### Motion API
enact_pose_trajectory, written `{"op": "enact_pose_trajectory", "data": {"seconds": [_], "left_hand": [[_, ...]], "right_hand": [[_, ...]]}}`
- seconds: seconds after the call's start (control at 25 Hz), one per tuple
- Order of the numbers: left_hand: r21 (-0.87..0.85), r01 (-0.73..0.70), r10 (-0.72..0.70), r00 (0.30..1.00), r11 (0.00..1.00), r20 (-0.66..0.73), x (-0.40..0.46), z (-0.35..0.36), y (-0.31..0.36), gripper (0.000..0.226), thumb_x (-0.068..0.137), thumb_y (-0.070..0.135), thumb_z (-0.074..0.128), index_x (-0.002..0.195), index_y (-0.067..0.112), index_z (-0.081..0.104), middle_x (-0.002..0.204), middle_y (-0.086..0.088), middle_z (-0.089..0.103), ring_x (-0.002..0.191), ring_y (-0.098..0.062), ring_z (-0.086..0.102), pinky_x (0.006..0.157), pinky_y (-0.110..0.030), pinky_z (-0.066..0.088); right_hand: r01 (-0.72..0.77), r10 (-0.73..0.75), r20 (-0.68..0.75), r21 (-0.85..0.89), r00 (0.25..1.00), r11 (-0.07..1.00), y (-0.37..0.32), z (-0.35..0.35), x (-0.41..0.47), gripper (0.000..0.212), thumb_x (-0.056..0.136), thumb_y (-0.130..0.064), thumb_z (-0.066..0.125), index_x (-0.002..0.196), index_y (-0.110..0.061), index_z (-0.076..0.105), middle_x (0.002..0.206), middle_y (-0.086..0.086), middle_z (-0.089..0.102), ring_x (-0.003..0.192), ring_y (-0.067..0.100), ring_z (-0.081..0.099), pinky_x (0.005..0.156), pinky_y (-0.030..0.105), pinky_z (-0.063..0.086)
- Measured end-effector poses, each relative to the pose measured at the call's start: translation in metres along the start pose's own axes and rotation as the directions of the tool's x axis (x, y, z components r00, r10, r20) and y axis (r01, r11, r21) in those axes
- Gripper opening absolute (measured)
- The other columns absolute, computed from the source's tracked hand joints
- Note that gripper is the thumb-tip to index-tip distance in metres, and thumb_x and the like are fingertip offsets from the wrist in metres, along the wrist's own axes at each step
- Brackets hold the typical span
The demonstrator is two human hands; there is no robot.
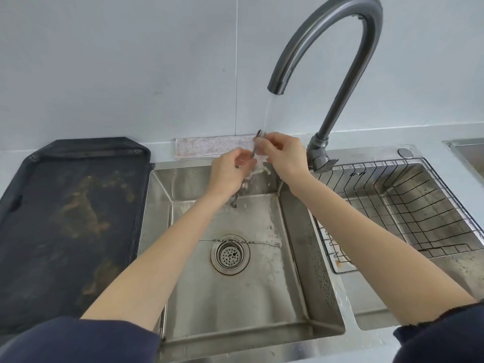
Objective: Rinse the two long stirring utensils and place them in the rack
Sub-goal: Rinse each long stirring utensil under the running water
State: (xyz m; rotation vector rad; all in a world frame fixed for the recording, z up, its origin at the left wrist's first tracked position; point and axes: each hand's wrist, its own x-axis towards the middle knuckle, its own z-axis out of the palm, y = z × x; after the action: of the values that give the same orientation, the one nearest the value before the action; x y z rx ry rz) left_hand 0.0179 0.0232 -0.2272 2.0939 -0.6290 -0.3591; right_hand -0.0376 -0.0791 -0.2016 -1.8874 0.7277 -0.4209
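Under the running water of the faucet (pixel 324 43), a thin metal stirring utensil (pixel 258 135) is held upright in both hands. My left hand (pixel 230 171) grips its lower part and my right hand (pixel 284 155) pinches it near the top; its lower end (pixel 234 200) sticks out below my left hand. The second long utensil (pixel 251 243), with a twisted shaft and a small forked end, lies flat across the drain (pixel 230 254) on the bottom of the left sink (pixel 262 297). The wire rack (pixel 408 205) sits in the right sink basin.
A dark, stained tray (pixel 70 226) lies on the counter to the left of the sink. A folded pale cloth (pixel 212 149) rests along the wall behind the sink. The faucet base (pixel 318 155) stands between the two basins. Another steel basin edge (pixel 468 153) shows at far right.
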Motion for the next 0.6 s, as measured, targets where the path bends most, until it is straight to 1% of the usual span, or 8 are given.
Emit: {"op": "enact_pose_trajectory", "data": {"seconds": [0.12,0.16,0.24,0.32,0.36,0.44,0.52,0.6], "left_hand": [[0.08,-0.044,0.047,0.998,0.996,-0.038,0.007,0.002,0.006,0.023,0.087,0.025,0.06,0.1,0.007,0.066,0.102,-0.007,0.072,0.09,-0.02,0.064,0.076,-0.021,0.041],[0.114,-0.056,0.06,0.998,0.992,-0.035,0.008,0.003,0.007,0.023,0.087,0.026,0.06,0.099,0.007,0.067,0.1,-0.008,0.072,0.088,-0.02,0.063,0.075,-0.022,0.041],[0.141,-0.071,0.077,0.996,0.987,-0.034,0.011,0.002,0.011,0.023,0.088,0.026,0.059,0.099,0.008,0.069,0.098,-0.009,0.074,0.084,-0.02,0.062,0.076,-0.024,0.043],[0.127,-0.078,0.084,0.996,0.989,-0.042,0.013,-0.001,0.014,0.022,0.088,0.025,0.058,0.095,0.007,0.07,0.093,-0.012,0.074,0.076,-0.017,0.059,0.077,-0.027,0.047],[0.123,-0.076,0.082,0.996,0.99,-0.043,0.014,-0.001,0.015,0.022,0.088,0.024,0.058,0.092,0.006,0.07,0.091,-0.012,0.074,0.074,-0.016,0.057,0.076,-0.026,0.046],[0.125,-0.08,0.084,0.996,0.989,-0.031,0.015,-0.002,0.017,0.022,0.088,0.023,0.058,0.09,0.005,0.07,0.091,-0.011,0.074,0.076,-0.013,0.056,0.07,-0.018,0.039],[0.1,-0.096,0.098,0.995,0.99,-0.013,0.014,-0.003,0.021,0.023,0.088,0.023,0.058,0.087,0.003,0.069,0.088,-0.011,0.073,0.077,-0.016,0.059,0.066,-0.018,0.039],[0.072,-0.107,0.106,0.994,0.992,0.011,0.013,-0.005,0.025,0.023,0.088,0.022,0.058,0.089,0.002,0.069,0.092,-0.013,0.074,0.084,-0.02,0.064,0.078,-0.025,0.048]], "right_hand": [[0.016,-0.016,-0.013,-0.027,1.0,1.0,-0.001,-0.001,-0.001,0.021,0.091,-0.024,0.056,0.093,-0.009,0.07,0.08,0.002,0.066,0.074,0.015,0.055,0.073,0.032,0.046],[0.026,-0.027,-0.018,-0.033,0.999,0.999,0.0,-0.002,-0.002,0.021,0.091,-0.024,0.055,0.096,-0.009,0.069,0.083,0.003,0.065,0.076,0.014,0.054,0.072,0.029,0.043],[0.046,-0.046,-0.009,-0.037,0.999,0.998,0.005,-0.003,-0.006,0.025,0.093,-0.025,0.053,0.11,-0.011,0.064,0.096,0.001,0.064,0.084,0.01,0.054,0.076,0.024,0.041],[0.045,-0.043,0.046,-0.055,0.998,0.997,0.018,-0.003,-0.014,0.035,0.095,-0.028,0.049,0.125,-0.011,0.053,0.108,-0.001,0.059,0.092,0.009,0.054,0.079,0.022,0.043],[0.028,-0.021,0.082,-0.078,0.996,0.997,0.027,-0.002,-0.018,0.038,0.096,-0.028,0.047,0.13,-0.011,0.048,0.111,0.0,0.059,0.093,0.011,0.054,0.078,0.021,0.043],[-0.006,0.03,0.157,-0.149,0.987,0.989,0.045,0.0,-0.023,0.039,0.096,-0.025,0.046,0.133,-0.011,0.046,0.117,0.006,0.062,0.095,0.017,0.058,0.076,0.021,0.043],[-0.005,0.049,0.219,-0.199,0.974,0.98,0.058,0.004,-0.026,0.037,0.096,-0.02,0.047,0.132,-0.011,0.048,0.124,0.007,0.062,0.103,0.021,0.062,0.072,0.021,0.044],[-0.007,0.057,0.224,-0.217,0.973,0.976,0.063,0.008,-0.026,0.034,0.095,-0.015,0.049,0.129,-0.011,0.051,0.123,0.006,0.065,0.104,0.021,0.064,0.069,0.017,0.043]]}}
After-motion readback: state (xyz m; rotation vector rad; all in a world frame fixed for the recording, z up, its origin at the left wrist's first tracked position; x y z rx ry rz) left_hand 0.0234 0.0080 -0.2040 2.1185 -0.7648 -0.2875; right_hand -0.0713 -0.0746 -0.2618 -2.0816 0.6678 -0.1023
